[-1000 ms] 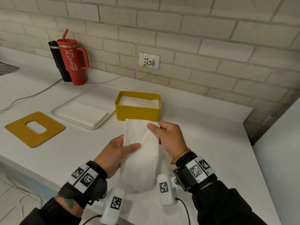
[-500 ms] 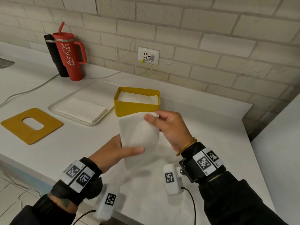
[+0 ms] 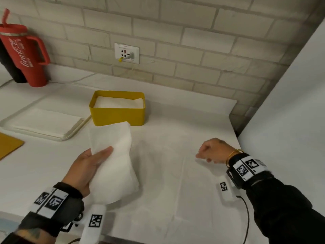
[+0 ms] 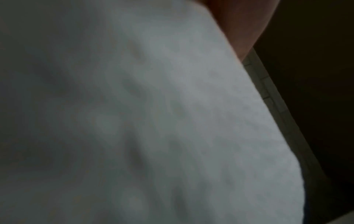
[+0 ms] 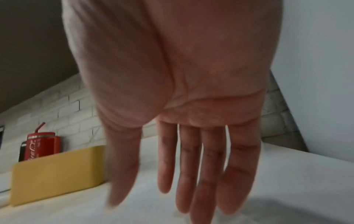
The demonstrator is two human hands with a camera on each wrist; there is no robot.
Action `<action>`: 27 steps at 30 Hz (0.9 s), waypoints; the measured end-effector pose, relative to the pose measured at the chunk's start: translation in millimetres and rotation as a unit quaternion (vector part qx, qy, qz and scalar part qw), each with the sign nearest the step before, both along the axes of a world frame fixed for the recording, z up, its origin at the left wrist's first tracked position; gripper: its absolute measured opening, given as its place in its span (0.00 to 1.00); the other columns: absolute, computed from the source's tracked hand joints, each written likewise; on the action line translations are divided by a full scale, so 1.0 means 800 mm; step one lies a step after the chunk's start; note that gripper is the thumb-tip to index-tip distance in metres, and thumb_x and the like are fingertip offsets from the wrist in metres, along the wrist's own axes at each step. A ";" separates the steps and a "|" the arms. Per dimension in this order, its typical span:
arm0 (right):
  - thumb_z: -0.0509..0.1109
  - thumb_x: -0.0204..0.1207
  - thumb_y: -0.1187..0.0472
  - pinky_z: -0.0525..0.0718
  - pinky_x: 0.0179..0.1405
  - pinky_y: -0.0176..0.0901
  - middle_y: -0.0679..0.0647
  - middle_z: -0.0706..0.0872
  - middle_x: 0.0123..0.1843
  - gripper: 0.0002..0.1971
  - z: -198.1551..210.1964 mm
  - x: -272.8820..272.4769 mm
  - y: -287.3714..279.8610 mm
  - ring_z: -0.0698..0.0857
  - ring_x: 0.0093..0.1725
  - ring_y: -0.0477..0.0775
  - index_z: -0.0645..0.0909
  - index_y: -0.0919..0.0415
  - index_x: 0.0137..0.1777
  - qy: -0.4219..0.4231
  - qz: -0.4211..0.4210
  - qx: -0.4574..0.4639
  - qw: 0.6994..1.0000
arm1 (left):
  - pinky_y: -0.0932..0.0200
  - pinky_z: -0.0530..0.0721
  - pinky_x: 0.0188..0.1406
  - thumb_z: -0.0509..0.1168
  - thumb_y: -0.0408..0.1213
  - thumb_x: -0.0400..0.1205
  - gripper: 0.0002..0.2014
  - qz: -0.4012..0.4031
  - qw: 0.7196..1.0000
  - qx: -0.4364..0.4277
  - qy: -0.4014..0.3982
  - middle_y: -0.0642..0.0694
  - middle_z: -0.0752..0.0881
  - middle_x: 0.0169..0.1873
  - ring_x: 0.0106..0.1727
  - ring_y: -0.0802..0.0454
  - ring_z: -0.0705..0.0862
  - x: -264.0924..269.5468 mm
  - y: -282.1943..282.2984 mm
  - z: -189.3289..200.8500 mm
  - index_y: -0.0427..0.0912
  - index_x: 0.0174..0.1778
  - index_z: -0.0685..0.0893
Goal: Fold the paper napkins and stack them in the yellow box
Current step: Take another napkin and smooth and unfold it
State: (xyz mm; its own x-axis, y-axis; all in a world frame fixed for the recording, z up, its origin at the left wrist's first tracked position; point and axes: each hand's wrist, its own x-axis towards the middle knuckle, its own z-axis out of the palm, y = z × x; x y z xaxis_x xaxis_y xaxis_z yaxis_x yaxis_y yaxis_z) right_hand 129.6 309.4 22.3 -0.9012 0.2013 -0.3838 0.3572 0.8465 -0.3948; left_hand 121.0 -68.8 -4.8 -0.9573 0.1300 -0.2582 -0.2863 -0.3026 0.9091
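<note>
My left hand (image 3: 91, 162) grips a folded white napkin (image 3: 114, 161) above the counter, thumb on top; the napkin (image 4: 153, 121) fills the left wrist view. The yellow box (image 3: 117, 115) stands just beyond it with folded napkins (image 3: 117, 103) inside. My right hand (image 3: 209, 152) hovers low over the counter at the right, holding nothing; in the right wrist view its fingers (image 5: 191, 174) hang straight and relaxed, with the yellow box (image 5: 55, 174) to their left. A stack of flat napkins (image 3: 45, 122) lies on a white tray (image 3: 73, 132) left of the box.
A red tumbler (image 3: 24, 50) and a black one behind it stand at the back left by the brick wall. A wall socket (image 3: 127, 53) has a plug and cable. A yellow mat (image 3: 8, 147) lies at the left edge. A white cabinet side (image 3: 290, 120) bounds the right.
My right hand has let go of the napkin and moved away to the right, low over the counter. The left hand alone holds the folded napkin. The head view has moved closer and rightward.
</note>
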 end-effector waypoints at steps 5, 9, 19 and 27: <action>0.83 0.72 0.49 0.78 0.55 0.35 0.44 0.86 0.52 0.19 -0.010 0.011 -0.014 0.85 0.55 0.48 0.86 0.53 0.60 0.041 0.044 -0.013 0.998 | 0.54 0.92 0.32 0.66 0.34 0.85 0.08 -0.014 1.000 0.002 -0.024 0.39 0.94 0.45 0.40 0.44 0.94 0.005 0.009 -0.005 0.37 0.56 0.87; 0.82 0.71 0.48 0.81 0.66 0.41 0.47 0.83 0.64 0.27 -0.024 -0.010 -0.048 0.83 0.63 0.49 0.80 0.51 0.68 0.046 0.062 -0.020 0.997 | 0.47 0.88 0.47 0.67 0.34 0.84 0.11 -0.007 1.000 -0.009 -0.018 0.38 0.94 0.51 0.45 0.43 0.94 0.007 0.017 -0.002 0.36 0.60 0.88; 0.81 0.74 0.52 0.78 0.46 0.40 0.47 0.83 0.48 0.09 -0.022 -0.040 -0.052 0.82 0.49 0.50 0.82 0.49 0.46 0.026 0.071 -0.040 0.996 | 0.46 0.86 0.55 0.67 0.33 0.84 0.08 0.035 0.999 -0.023 -0.021 0.38 0.94 0.49 0.45 0.44 0.94 0.014 -0.013 0.004 0.36 0.56 0.88; 0.78 0.78 0.60 0.85 0.57 0.52 0.59 0.90 0.55 0.05 -0.034 -0.016 -0.011 0.87 0.50 0.59 0.84 0.58 0.46 0.200 -0.222 -0.282 0.912 | 0.46 0.85 0.53 0.67 0.34 0.85 0.09 0.043 0.999 -0.025 -0.021 0.38 0.94 0.50 0.44 0.44 0.94 0.012 -0.016 0.005 0.37 0.58 0.88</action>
State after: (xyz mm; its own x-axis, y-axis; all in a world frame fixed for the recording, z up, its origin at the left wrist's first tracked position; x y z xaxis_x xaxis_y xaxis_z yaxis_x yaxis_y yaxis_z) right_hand 117.0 300.4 -4.7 -0.8698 0.4519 -0.1982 0.3474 0.2755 -0.8963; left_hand 130.3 -81.5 -1.2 -0.9526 0.0339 -0.3022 -0.2992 -0.2830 0.9113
